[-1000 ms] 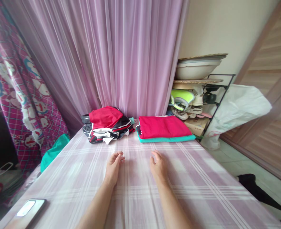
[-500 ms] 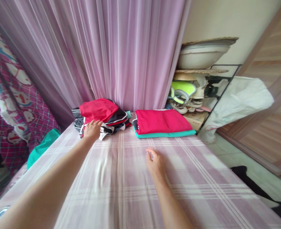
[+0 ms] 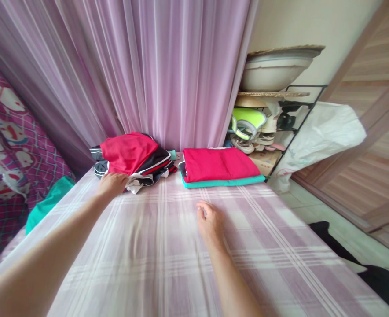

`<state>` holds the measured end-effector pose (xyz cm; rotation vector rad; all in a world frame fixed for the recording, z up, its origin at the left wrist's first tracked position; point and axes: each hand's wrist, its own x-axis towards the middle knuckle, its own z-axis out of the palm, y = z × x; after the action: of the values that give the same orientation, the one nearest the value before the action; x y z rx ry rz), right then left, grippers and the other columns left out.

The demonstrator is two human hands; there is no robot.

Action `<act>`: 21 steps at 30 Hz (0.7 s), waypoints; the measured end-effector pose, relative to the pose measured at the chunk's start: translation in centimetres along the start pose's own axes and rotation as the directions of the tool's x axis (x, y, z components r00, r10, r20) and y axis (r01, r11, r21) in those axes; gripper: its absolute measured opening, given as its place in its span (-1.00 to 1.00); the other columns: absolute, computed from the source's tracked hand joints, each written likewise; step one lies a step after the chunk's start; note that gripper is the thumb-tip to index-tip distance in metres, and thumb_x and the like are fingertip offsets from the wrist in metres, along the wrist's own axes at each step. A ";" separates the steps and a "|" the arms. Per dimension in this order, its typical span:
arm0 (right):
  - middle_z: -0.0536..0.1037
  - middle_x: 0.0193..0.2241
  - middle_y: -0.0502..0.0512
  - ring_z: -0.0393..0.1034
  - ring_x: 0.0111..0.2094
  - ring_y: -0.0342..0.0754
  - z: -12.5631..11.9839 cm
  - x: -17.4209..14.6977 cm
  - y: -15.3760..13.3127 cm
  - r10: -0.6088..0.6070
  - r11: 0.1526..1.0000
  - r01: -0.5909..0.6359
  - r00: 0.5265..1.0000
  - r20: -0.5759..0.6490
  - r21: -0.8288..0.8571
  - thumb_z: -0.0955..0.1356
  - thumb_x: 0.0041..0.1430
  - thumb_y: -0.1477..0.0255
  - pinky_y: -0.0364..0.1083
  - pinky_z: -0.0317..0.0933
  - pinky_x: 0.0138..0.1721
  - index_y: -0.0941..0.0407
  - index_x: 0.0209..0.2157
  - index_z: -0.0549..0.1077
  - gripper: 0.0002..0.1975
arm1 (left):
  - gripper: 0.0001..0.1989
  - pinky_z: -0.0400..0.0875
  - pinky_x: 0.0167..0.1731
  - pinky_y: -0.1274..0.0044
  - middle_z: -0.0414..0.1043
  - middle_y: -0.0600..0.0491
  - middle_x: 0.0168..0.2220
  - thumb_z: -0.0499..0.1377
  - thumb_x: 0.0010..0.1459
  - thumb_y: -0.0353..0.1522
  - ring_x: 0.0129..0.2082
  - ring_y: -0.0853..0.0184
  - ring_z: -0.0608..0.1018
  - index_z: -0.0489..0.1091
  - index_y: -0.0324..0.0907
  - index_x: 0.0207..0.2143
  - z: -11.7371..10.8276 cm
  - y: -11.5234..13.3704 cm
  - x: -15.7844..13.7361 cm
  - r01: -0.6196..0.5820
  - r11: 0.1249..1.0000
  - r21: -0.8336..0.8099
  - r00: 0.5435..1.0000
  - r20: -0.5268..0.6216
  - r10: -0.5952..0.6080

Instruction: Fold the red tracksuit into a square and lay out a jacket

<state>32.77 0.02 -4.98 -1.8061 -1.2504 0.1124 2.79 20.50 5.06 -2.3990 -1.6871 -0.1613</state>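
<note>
The right hand (image 3: 211,222) is half open, fingers loosely curled; whether it touches the plaid tablecloth (image 3: 168,246) I can't tell. Farther off, the left hand (image 3: 113,184) meets the rumpled clothes pile (image 3: 126,152), fingertips hidden, its grip unclear from here. Folded clothes (image 3: 220,165) lie right of that.

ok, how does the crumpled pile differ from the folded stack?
Shape: the crumpled pile is heaped and uneven; the folded stack is flat with fairly straight edges.
Color: the pile shows black and white under its red; the stack mostly shows teal under its red.
Contact: the left hand is at the pile's near edge; the right hand is short of the stack.
Shared: both have red cloth on top.
</note>
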 end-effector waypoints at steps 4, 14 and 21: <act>0.63 -0.13 0.11 0.50 -0.08 0.02 0.3 0.3 0.9 -0.023 1.000 0.024 0.999 0.038 -0.010 0.26 0.13 0.43 -0.01 0.30 0.00 0.04 -0.25 0.60 -0.72 | -0.66 0.22 0.10 0.29 0.62 0.00 -0.28 -0.04 0.22 -0.20 -0.17 0.16 0.58 0.51 -0.07 -0.34 -0.2 -0.3 -6.5 -0.060 0.992 -0.112 0.979 -0.201 0.036; 0.65 -0.20 0.10 0.54 -0.15 -0.01 -0.3 0.1 -0.6 0.016 1.000 -0.016 1.000 0.022 0.017 0.21 0.17 0.40 -0.05 0.35 -0.06 0.06 -0.21 0.60 -0.66 | -0.74 0.31 0.05 0.29 0.55 0.06 -0.43 0.01 0.26 -0.27 -0.33 0.25 0.58 0.48 -0.03 -0.37 -0.4 7.3 -21.4 -0.341 0.851 -0.400 0.933 -0.254 0.255; 0.66 -0.25 0.06 0.56 -0.22 -0.01 -1.7 -2.4 -2.8 -0.045 0.995 0.032 0.991 0.128 0.096 0.23 0.19 0.33 -0.07 0.39 -0.16 0.01 -0.27 0.60 -0.70 | -0.69 0.37 -0.28 0.42 0.49 0.00 -0.47 0.00 0.24 -0.24 -0.37 0.24 0.52 0.41 -0.10 -0.50 -0.2 10.9 -24.9 -0.181 0.758 -0.627 0.979 -0.190 0.076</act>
<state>30.56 -2.72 -2.91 -1.7151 -1.3483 0.2670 4.57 -5.93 -0.97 -2.8540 -1.5545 -1.0371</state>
